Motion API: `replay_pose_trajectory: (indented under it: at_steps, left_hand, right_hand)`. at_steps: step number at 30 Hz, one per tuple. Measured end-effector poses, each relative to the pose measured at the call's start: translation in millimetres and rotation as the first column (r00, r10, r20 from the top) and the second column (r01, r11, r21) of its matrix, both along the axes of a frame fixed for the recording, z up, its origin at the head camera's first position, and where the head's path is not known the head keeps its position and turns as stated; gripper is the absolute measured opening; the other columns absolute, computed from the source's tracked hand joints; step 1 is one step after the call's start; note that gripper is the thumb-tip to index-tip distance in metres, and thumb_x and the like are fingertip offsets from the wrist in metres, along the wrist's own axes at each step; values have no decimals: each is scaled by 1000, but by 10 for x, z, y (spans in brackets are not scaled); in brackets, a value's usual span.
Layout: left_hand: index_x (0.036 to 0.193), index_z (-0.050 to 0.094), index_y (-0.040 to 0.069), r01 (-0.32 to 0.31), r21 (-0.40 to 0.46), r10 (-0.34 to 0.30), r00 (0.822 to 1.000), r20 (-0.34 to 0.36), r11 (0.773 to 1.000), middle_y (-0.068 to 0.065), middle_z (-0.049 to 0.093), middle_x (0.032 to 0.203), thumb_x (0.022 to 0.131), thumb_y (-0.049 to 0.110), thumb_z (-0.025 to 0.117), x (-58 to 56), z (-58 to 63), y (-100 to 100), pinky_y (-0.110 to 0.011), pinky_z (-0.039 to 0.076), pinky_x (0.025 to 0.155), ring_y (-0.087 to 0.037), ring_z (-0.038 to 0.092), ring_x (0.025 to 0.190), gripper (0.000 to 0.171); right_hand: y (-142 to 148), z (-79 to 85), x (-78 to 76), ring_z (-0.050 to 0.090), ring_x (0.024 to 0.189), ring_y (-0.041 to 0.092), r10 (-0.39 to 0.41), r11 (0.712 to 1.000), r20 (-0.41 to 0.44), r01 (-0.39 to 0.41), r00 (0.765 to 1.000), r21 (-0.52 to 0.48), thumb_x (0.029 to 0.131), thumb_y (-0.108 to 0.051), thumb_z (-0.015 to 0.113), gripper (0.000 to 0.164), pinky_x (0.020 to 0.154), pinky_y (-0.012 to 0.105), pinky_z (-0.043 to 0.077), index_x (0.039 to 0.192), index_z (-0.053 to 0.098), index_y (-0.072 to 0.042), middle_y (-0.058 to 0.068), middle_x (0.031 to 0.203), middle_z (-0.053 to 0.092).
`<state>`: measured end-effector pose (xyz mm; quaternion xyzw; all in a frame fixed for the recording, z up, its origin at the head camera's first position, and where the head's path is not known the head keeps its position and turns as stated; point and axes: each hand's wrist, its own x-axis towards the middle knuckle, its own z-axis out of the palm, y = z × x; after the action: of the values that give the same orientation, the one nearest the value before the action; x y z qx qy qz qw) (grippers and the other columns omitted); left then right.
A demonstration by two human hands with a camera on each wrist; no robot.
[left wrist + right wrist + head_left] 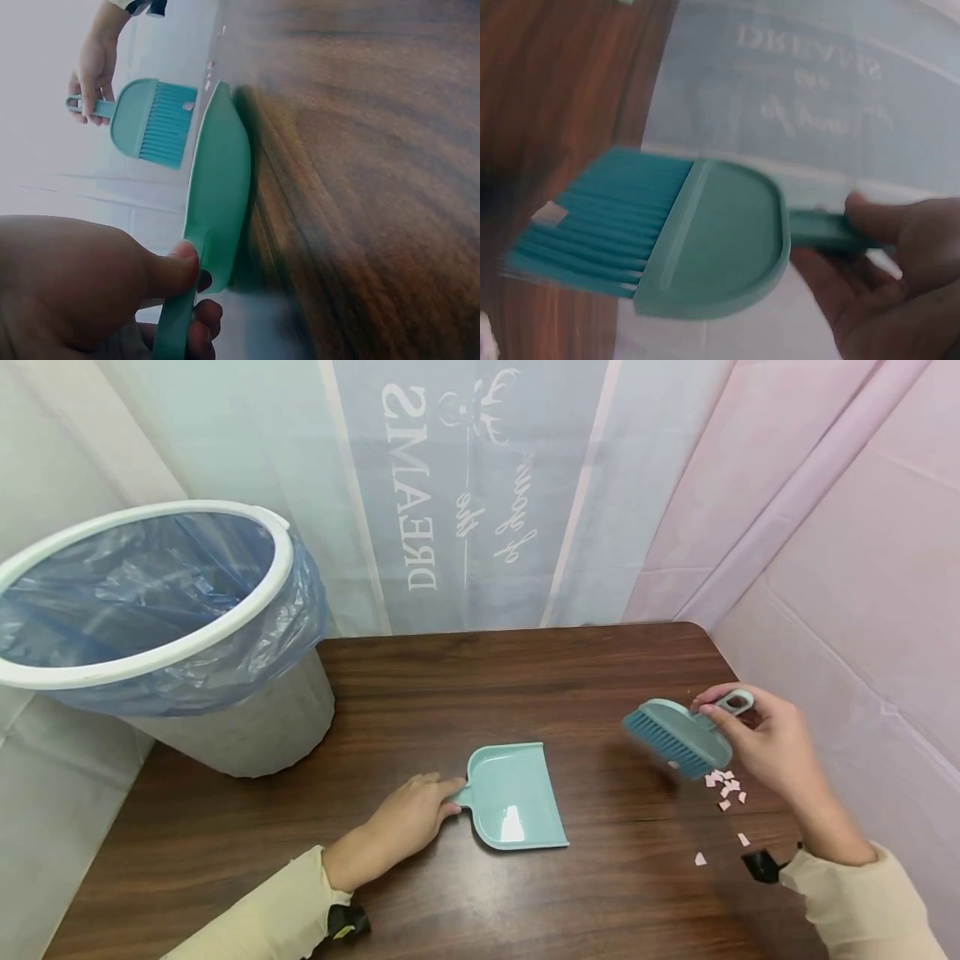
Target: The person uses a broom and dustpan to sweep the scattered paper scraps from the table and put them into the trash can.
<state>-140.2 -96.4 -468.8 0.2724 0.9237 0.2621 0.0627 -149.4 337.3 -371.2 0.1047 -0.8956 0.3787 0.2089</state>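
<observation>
My left hand grips the short handle of a light teal dustpan, which lies on the wooden table with its wide edge facing right. The pan's surface is bare apart from a light reflection. On the right, my right hand holds a teal hand brush by its handle, thumb along one side. Its bristles angle down to the left, close over the table. One scrap clings to the bristles in the right wrist view. Small pale pink paper scraps lie in a cluster beside the brush, with a few strays nearer me.
A white bin lined with a blue plastic bag stands at the table's back left. Printed cloth hangs behind the table, and a pale pink cloth wall rises along the right side.
</observation>
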Motion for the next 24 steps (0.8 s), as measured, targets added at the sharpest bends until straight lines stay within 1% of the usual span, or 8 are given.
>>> replay_pose_trajectory:
  at_steps: [2,6,10,14,19,24]
  left_hand:
    - [130,68,1,-1,1,1,1000,10,1000,-23,67,125,97,15,70,-3,-2,-2,-57,50,98,-44,62,118,37]
    - [130,68,1,1,6,-1,1000,8,1000,-22,68,125,96,14,71,-2,1,-3,-56,50,98,-44,63,117,37]
    - [129,68,0,1,11,-1,1000,-2,1000,-22,69,122,96,14,71,10,12,6,-55,52,95,-43,64,113,37]
    - [130,68,1,-10,2,10,1000,11,1000,-22,69,122,96,14,71,29,26,15,-56,52,95,-43,64,113,37]
    - [131,67,2,-10,-14,11,999,39,1000,-23,68,124,96,15,70,34,39,17,-57,51,97,-44,62,117,37]
    - [131,67,2,-6,-6,6,999,36,1000,-21,68,125,96,14,71,2,41,14,-57,50,98,-44,63,117,37]
  right_hand:
    - [88,22,-49,63,73,-2,29,999,-32,-28,999,34,87,14,72,19,61,8,46,97,74,-2,-17,89,71]
    - [255,16,-112,59,68,-2,57,993,-72,-49,996,105,82,17,74,27,60,7,43,97,75,-5,-24,90,69]
    - [398,-37,-130,56,69,-4,54,993,-91,-45,994,108,81,21,72,30,60,7,41,98,76,-4,-27,91,68]
    - [523,-103,-101,53,70,-5,19,996,-84,-11,996,94,82,22,69,29,60,7,39,98,76,-2,-30,92,67]
    - [650,-181,7,51,70,-7,-53,995,-53,58,997,82,84,19,68,25,58,8,37,97,76,-1,-34,91,65]
    - [711,-218,93,53,72,-13,-104,988,-30,106,994,113,85,16,70,23,60,5,38,98,76,-2,-38,90,63]
